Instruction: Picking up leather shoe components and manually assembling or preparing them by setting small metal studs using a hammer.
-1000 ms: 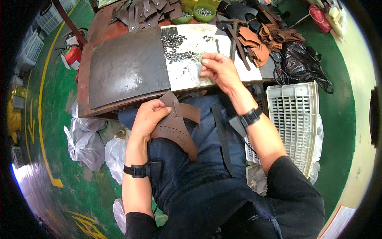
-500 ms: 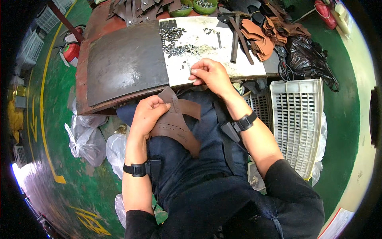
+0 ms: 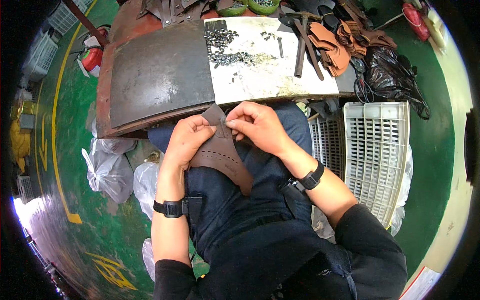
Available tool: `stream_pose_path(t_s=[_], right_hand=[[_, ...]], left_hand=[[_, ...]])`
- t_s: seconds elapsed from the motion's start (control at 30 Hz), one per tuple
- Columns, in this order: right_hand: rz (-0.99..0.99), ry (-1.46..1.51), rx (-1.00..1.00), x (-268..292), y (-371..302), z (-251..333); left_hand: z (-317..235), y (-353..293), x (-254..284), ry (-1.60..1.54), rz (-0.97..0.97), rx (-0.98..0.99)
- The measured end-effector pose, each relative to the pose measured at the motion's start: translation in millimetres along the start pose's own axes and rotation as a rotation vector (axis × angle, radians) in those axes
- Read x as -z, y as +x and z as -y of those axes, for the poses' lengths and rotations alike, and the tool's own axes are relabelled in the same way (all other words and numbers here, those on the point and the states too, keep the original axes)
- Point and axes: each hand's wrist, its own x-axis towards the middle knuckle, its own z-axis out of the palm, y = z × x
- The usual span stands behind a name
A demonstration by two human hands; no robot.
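Head: two hands [image 3: 186, 140] [image 3: 261, 129], one leather piece [image 3: 222, 159]

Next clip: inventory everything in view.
leather piece: one, brown, centre
board: one, white, table right
studs: many, dark and silvery, on board
slab: one, black, table left
hammer: one, dark, on board
bowls: two, green, table back
cutouts: many, tan, table right
strips: several, brown, table back
sack: one, black, right
crates: several, white, both sides
extinguisher: one, red, left
bags: several, whitish, left
wristbands: two, black, worn
left hand: one, on leather
right hand: one, leather's edge
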Motion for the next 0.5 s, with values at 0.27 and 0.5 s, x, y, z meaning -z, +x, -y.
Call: stream_pose_path(t_s=[0.27,0.5], right_hand=[[-0.045,-0.478,0.347,-8.8,0.4,-0.3],[-0.11,-0.472,0.314,-14.0,0.6,-2.8]], left_hand=[[9.6,1.2,4.8,0.153,0.035,-0.047],[8.5,-5.6,1.5,0.201,0.037,-0.111]])
